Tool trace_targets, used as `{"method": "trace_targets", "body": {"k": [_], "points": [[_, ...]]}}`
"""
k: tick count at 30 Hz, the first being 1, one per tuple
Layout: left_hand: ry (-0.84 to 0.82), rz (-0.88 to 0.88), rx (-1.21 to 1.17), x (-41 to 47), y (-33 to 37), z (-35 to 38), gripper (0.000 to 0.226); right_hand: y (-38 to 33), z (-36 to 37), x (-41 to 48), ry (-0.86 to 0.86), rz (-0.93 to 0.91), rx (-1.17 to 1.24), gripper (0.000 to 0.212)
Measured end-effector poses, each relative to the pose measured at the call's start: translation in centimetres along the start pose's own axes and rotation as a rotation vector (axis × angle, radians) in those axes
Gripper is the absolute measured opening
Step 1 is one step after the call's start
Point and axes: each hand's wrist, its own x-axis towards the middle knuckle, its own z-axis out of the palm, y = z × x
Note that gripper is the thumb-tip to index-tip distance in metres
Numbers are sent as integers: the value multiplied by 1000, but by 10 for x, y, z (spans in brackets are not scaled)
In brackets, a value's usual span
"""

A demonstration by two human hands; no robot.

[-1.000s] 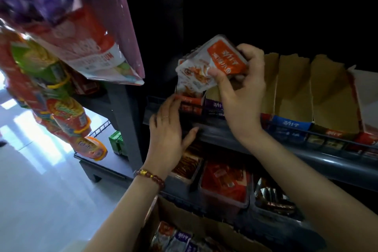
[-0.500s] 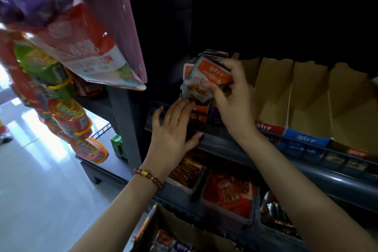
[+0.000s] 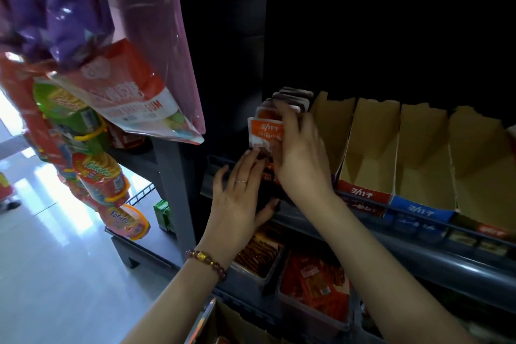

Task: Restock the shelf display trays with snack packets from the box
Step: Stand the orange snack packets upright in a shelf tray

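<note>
snack packets [image 3: 291, 98]: upright row packed in the leftmost tray [image 3: 268, 174] on the upper shelf, at its dark left end. front packet [image 3: 265, 131], orange and white, at the head of that row, label facing out, seemingly not yet fully seated.

right hand [image 3: 300, 159]: grasping the front packet, fingers [image 3: 282, 112] curled over its top edge and right side, thumb hidden. left hand [image 3: 240, 198]: released, fingers straight and spread, fingertips touching the packet's lower edge and the tray front, thumb low near the shelf rail [image 3: 418, 262]. beaded bracelet [image 3: 206, 258] on that wrist.

progress, as a judgement: first tray close to full. to its right, three cardboard trays [image 3: 371, 153] side by side, brown insides bare, nothing in them as far as visible. possibly a fourth at the right edge, too cropped to tell. most of the restocking left, then.

box [image 3: 223, 324]: open at the bottom of view, below the shelf, only a corner visible. stock left inside: cannot tell.

lower bins [image 3: 315, 282] under the rail already holding red and brown packets. hanging bags [image 3: 125, 98] of snacks at upper left, well apart from the work.

next, probably: press front packet down, square the row, back to the box for the second tray.
</note>
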Motion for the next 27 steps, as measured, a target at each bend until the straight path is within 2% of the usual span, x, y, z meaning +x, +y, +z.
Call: {"method": "trace_targets", "body": {"k": [5, 8, 12, 15, 22, 27], "points": [[-48, -12, -7, 2, -1, -3, 63, -4, 3, -2, 60, 21, -203, 58], [-70, -16, -55, 5, -2, -5, 62, -2, 3, 0, 50, 16, -166, 61], [-98, -45, -110, 9, -3, -8, 61, -2, 1, -5, 89, 95, 22, 61], [-96, -53, -129, 9, -2, -6, 58, -1, -1, -10, 110, 132, 57, 53], [-77, -42, -131, 8, 0, -5, 57, -6, 1, -11, 74, 97, 42, 59], [-57, -35, -66, 7, 0, -4, 57, -8, 4, -17, 107, -4, -136, 61]]}}
